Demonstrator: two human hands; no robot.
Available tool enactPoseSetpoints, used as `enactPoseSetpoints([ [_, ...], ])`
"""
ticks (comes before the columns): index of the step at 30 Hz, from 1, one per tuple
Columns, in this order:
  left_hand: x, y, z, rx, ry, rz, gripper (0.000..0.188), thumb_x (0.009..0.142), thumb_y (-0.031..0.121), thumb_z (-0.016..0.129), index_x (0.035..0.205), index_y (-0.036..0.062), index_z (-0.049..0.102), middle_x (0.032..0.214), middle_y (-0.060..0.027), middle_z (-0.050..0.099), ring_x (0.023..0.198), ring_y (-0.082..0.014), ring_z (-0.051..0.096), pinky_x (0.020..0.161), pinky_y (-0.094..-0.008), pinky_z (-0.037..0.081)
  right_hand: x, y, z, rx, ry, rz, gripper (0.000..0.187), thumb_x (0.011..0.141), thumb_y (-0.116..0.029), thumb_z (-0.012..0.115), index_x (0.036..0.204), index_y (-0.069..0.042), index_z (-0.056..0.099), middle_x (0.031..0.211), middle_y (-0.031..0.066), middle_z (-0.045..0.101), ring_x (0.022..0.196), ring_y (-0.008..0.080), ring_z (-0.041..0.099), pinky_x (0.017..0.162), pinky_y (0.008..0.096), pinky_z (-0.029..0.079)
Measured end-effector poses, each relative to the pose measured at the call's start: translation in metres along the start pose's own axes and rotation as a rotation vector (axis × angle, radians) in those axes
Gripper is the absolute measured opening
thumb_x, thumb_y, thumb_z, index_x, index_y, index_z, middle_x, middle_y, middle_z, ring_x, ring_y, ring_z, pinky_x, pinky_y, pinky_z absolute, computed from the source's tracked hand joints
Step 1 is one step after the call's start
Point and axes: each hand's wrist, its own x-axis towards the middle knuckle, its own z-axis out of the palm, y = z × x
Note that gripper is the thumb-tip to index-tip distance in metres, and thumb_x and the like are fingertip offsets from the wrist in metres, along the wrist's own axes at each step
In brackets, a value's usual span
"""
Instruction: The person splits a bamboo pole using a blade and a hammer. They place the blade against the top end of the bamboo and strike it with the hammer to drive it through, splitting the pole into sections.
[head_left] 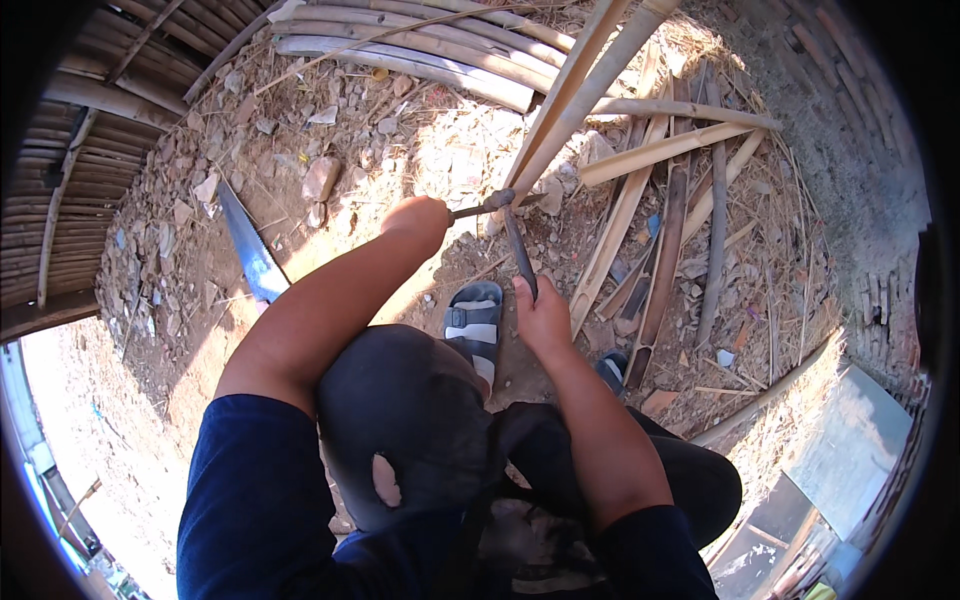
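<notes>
My left hand (pixel 418 222) is closed around the handle of a dark knife (pixel 466 212), seemingly a machete, reaching right toward the lower end of a split bamboo pole (pixel 570 115). My right hand (pixel 543 315) grips the handle of a hammer (pixel 521 252). The hammer's head lies over the knife beside the bamboo end, and whether they touch I cannot tell. Two long pieces of the bamboo rise away from me with a gap between them. The head hides part of the blade; a thin tip shows to its right.
A handsaw (pixel 250 245) lies on the stony ground to the left. Bamboo poles (pixel 430 55) are stacked at the far side, and split bamboo strips (pixel 655 240) lie at right. My sandalled foot (pixel 474 325) is just below the hands. A grey sheet (pixel 850 450) leans at lower right.
</notes>
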Motion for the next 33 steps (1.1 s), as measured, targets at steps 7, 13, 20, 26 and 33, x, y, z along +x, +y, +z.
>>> enactPoseSetpoints([
  [7,-0.002,0.005,0.000,-0.045,0.059,-0.037,0.017,0.094,0.019,0.065,0.108,0.0126,0.074,0.100,-0.0113,0.074,0.097,-0.0286,0.072,0.081,-0.0427,0.058,-0.001,-0.044,-0.032,0.308,0.165,-0.117,0.038,0.103,-0.039,0.054,0.099,-0.001,0.058,0.077,0.0260,0.067,0.078,0.0496,0.066,0.065,0.0531,0.050],
  [13,0.007,-0.006,0.009,-0.056,0.030,-0.009,0.018,0.093,0.019,0.066,0.107,0.0122,0.074,0.098,-0.0113,0.074,0.095,-0.0284,0.072,0.080,-0.0423,0.059,-0.004,-0.009,0.008,-0.012,0.033,-0.024,0.037,0.103,-0.038,0.055,0.100,-0.001,0.057,0.079,0.0266,0.067,0.081,0.0496,0.066,0.067,0.0546,0.050],
  [20,0.011,-0.007,0.012,-0.017,0.026,-0.046,0.018,0.092,0.017,0.066,0.108,0.0161,0.075,0.094,-0.0091,0.074,0.093,-0.0274,0.072,0.078,-0.0418,0.059,0.000,-0.039,-0.024,0.251,0.151,-0.160,0.038,0.103,-0.039,0.056,0.097,-0.001,0.056,0.076,0.0252,0.065,0.078,0.0473,0.066,0.066,0.0507,0.050],
  [26,0.003,0.004,0.001,-0.084,0.057,-0.042,0.018,0.092,0.017,0.066,0.108,0.0158,0.075,0.096,-0.0103,0.074,0.095,-0.0283,0.072,0.079,-0.0427,0.058,0.002,-0.018,-0.006,-0.040,0.066,-0.070,0.040,0.103,-0.042,0.054,0.095,-0.002,0.056,0.077,0.0255,0.066,0.078,0.0491,0.066,0.066,0.0526,0.049],
  [33,0.007,-0.005,0.015,-0.046,0.073,-0.023,0.019,0.092,0.017,0.066,0.109,0.0145,0.074,0.096,-0.0106,0.074,0.096,-0.0286,0.072,0.079,-0.0430,0.058,0.006,-0.033,-0.008,0.084,0.042,-0.084,0.041,0.103,-0.042,0.053,0.097,-0.001,0.056,0.076,0.0259,0.066,0.078,0.0498,0.065,0.066,0.0535,0.049],
])
